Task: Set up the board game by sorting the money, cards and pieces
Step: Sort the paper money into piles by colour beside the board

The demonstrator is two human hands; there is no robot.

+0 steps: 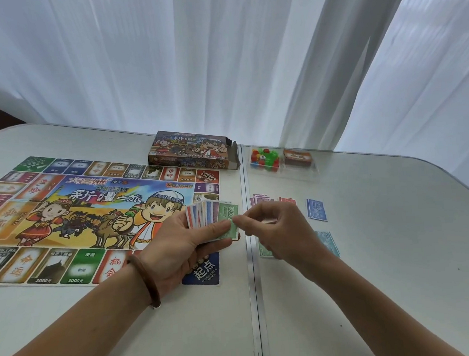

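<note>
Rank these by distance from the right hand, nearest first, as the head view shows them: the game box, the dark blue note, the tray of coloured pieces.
1. dark blue note, just to the right of the right hand.
2. tray of coloured pieces, straight beyond the hand.
3. game box, farther back and to the left.

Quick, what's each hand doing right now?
Left hand: grips a fanned stack of play money.
Right hand: pinches the green note on that stack.
</note>
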